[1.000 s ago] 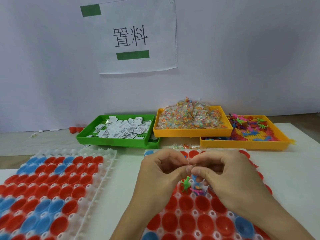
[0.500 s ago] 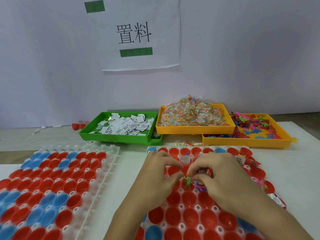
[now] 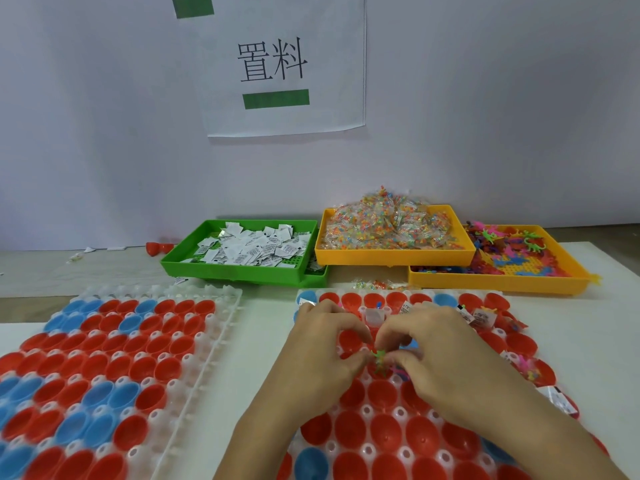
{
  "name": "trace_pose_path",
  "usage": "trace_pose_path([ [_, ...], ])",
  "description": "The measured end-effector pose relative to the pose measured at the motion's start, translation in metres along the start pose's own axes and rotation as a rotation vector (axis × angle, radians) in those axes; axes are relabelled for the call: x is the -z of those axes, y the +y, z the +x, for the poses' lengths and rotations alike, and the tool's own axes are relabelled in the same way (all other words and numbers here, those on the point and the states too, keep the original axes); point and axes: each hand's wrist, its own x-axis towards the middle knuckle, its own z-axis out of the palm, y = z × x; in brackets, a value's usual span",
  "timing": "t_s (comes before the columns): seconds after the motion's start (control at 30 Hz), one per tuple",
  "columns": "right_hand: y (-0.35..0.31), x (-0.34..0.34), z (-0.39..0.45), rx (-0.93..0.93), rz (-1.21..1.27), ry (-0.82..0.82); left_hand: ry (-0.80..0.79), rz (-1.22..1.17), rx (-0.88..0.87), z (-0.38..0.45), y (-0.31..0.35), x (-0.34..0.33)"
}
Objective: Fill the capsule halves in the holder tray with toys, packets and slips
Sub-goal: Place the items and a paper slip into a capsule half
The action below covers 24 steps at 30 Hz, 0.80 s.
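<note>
Head view: both hands have dropped onto the holder tray (image 3: 346,455), left hand (image 3: 320,355) and right hand (image 3: 446,362) pinching green toy (image 3: 379,358) over a red capsule half (image 3: 381,370); drop likely imminent.

A bare strip of white table (image 3: 266,337) runs between the left clear plastic holder tray of red and blue capsule halves (image 3: 104,372) and the right clear plastic holder tray of red capsule halves (image 3: 398,441), open from the near edge up to the green plastic tray of white paper slips (image 3: 242,252). Both hands, left (image 3: 322,355) and right (image 3: 446,362), sit low over the right holder tray's middle, blocking those cups, while its near rows stay uncovered. Along the back, the green tray, the yellow plastic tray heaped with clear packets (image 3: 391,233) and the yellow plastic tray of small coloured toys (image 3: 502,261) stand nearly edge to edge, leaving approach only from above; white table (image 3: 588,327) lies open at far right.
</note>
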Motion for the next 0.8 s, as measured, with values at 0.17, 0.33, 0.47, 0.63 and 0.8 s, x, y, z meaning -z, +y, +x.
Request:
trace_pose_path([
  [0.17,0.004,-0.003,0.002,0.018,-0.068,0.018,-0.012,0.008,0.016,0.000,0.003,-0.002],
  [0.33,0.004,-0.004,0.004,0.062,-0.147,-0.005,-0.022,-0.007,0.010,0.000,0.003,-0.001],
  [0.47,0.000,-0.004,0.004,0.065,-0.174,-0.041,-0.031,0.003,-0.003,0.000,0.003,-0.002],
  [0.63,-0.005,-0.004,0.007,0.000,-0.105,-0.008,-0.022,-0.007,-0.030,0.001,0.002,-0.002],
  [0.8,-0.003,-0.004,0.007,0.022,-0.176,-0.038,-0.028,-0.020,-0.037,-0.001,0.001,-0.002],
])
